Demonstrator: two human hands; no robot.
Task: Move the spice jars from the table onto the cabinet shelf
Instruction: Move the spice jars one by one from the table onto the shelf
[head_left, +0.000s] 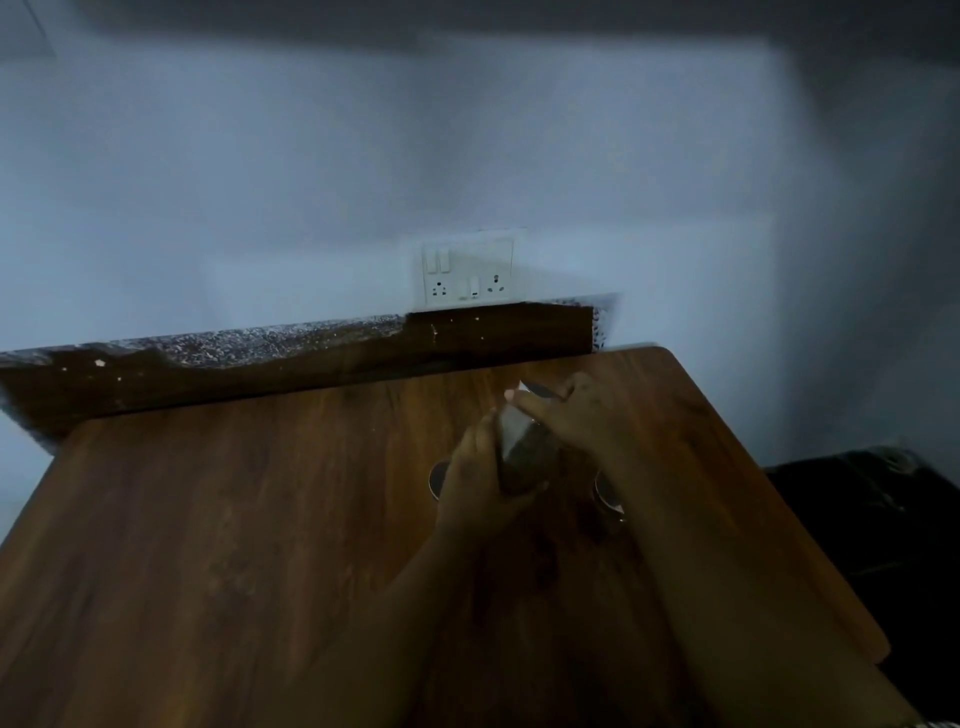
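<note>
While it hangs tilted above the wooden table (208, 545), the spice jar (524, 452) with dark contents is gripped low by the left hand (483, 488), fingers curled round its body; the right hand (582, 415) pinches its top end, near the lid. Two more jars (438, 479) (608, 491) stand on the table, partly hidden behind the hands. Beyond, a switch-and-socket plate (469, 273) sits on the pale wall (260, 182)
</note>
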